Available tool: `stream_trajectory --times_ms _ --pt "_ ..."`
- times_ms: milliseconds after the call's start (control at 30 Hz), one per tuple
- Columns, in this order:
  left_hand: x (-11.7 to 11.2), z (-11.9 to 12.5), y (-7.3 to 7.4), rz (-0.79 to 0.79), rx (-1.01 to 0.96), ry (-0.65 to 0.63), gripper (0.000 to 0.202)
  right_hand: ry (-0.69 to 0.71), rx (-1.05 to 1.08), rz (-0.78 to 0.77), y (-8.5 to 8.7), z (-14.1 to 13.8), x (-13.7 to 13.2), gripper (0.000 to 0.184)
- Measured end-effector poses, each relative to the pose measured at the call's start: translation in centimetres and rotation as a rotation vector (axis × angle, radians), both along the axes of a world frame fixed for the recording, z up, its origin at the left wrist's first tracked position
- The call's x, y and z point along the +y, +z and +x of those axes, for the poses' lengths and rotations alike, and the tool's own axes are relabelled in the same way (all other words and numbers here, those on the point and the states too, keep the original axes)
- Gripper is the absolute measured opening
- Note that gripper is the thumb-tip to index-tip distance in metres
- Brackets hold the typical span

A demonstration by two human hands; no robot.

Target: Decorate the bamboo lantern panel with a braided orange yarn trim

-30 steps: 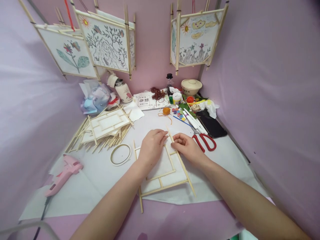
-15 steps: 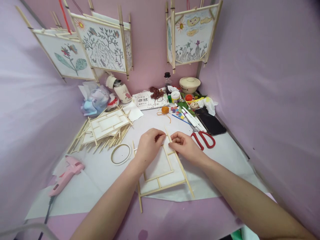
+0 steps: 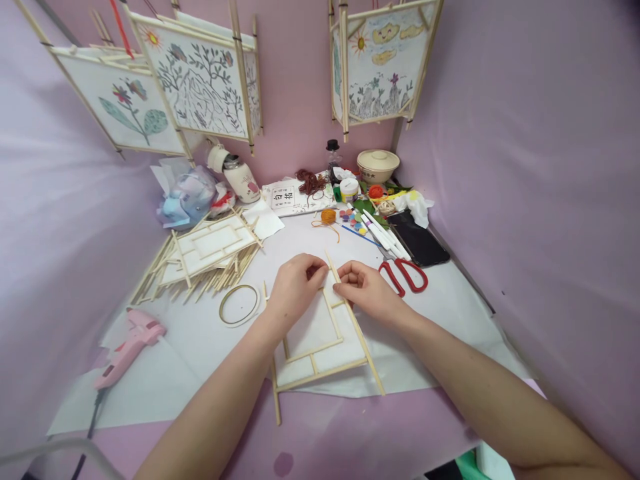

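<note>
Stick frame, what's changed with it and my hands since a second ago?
Your left hand has curled its fingers slightly, showing a gap beside the thumb, near the far edge of the stick frame. The whole view shifted a little, likely the camera. Your right hand stays at its right side; glue gun and phone lie as before.

Small craft corner, walled in pale lilac, cloth-like panels [image 3: 525,167]. Home or studio: cannot tell. Signs: painted, white-sided, wooden-framed lanterns [image 3: 200,83] hung above; pink plastic glue gun [image 3: 131,347]; heap of thin, pale wooden sticks [image 3: 220,280]; red-handled metal scissors [image 3: 411,275]; slim white pens [image 3: 384,235]; small orange yarn ball [image 3: 329,216]. Pink tabletop [image 3: 330,440], white sheet [image 3: 450,340] spread over.
</note>
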State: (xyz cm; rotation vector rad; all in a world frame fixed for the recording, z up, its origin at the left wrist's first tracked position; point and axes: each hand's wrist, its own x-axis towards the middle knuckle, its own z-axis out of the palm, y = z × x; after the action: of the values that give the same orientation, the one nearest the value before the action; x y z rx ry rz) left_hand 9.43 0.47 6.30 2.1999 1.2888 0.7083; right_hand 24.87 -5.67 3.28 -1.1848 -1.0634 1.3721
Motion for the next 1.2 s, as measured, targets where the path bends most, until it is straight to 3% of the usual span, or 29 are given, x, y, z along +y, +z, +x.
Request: stream_trajectory --times_ms 900,1000,1100,1200 --pt "0.6 -0.6 0.5 -0.008 0.013 -0.033 0.017 0.007 0.044 -0.036 -0.2 -0.1 0.0 0.018" --pt "0.8 -2.3 0.6 0.08 -0.084 0.062 0.026 -0.028 0.081 -0.048 -0.4 0.2 0.3 0.021" --pt "0.5 -4.9 0.2 0.173 -0.158 0.263 0.037 -0.088 0.106 -0.042 -0.5 0.6 0.5 0.025" --pt "-0.5 -7.1 -0.7 0.032 -0.346 0.458 0.049 -0.12 0.135 -0.018 -0.5 0.8 0.5 0.028"
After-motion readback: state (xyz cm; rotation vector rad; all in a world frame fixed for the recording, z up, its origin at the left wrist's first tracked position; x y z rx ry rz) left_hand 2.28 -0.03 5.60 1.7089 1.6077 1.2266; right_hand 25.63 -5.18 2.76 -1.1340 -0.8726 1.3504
